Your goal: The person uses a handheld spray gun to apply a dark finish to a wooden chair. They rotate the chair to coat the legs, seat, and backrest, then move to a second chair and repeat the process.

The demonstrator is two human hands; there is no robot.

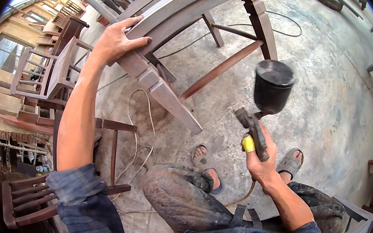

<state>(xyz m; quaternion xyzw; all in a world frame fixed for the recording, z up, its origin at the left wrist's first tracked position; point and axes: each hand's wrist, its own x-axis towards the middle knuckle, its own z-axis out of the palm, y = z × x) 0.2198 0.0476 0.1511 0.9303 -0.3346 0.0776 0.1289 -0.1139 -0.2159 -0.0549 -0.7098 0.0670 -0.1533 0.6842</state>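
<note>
A wooden chair (176, 107) with a greyish finish leans in front of me, tilted, its legs toward me and its slatted back at the upper left. My left hand (114, 42) is closed over a corner of the seat where the near leg joins. Brown rungs run between the legs. To the right of the chair, my right hand (261, 157) is wrapped round the grip of a spray gun (251, 129). A black paint cup (273, 87) sits on the gun, slightly blurred, and the nozzle points left toward the chair. A yellow piece (248, 143) shows beside my fingers.
A tan air hose (246, 196) drops from the gun. Pale cord (150, 135) loops over the concrete floor (320, 128), with a dark cable (294, 32) farther off. More chairs (38, 72) are stacked at the left; a brown chair (29, 199) lies lower left. Sandalled feet (290, 163) rest below.
</note>
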